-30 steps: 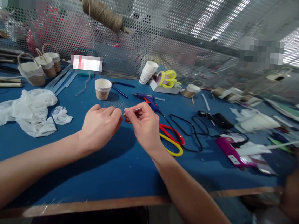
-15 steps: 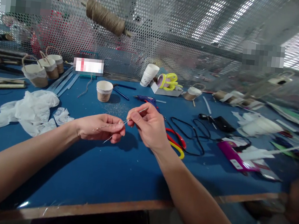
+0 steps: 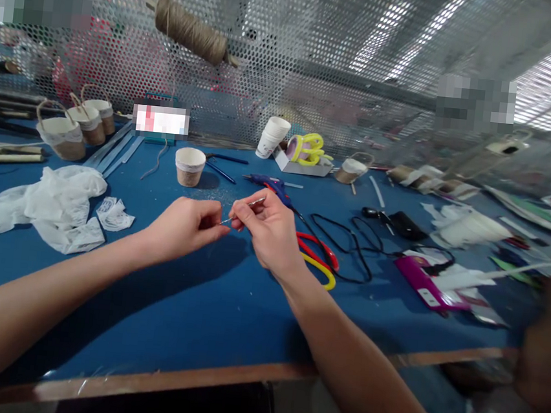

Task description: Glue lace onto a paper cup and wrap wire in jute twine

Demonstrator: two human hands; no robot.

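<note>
A thin twisted wire [image 3: 227, 220], silvery and brownish, spans the small gap between my hands above the blue table. My left hand [image 3: 183, 223] pinches it between thumb and forefinger, palm turned down, which hides that end of it. My right hand [image 3: 268, 228] grips the other part, and a short length sticks out above its fingers. Beyond the hands stands a small cup [image 3: 189, 167] wrapped in brown burlap with a white lace rim. Scissors with red and yellow handles [image 3: 320, 272] lie partly behind my right wrist.
White lace fabric [image 3: 56, 205] lies at left, before several handled cups [image 3: 62, 137]. Blue-handled pliers [image 3: 220, 170], a blue glue gun [image 3: 270, 186] with black cord, stacked paper cups [image 3: 272, 138] and a purple packet [image 3: 424, 282] occupy the back and right. A twine spool [image 3: 190, 31] hangs on mesh.
My left hand has rolled over, palm now downward, and the loose wire ends that showed below it are hidden. My right hand keeps its grip and has shifted slightly left in view.
</note>
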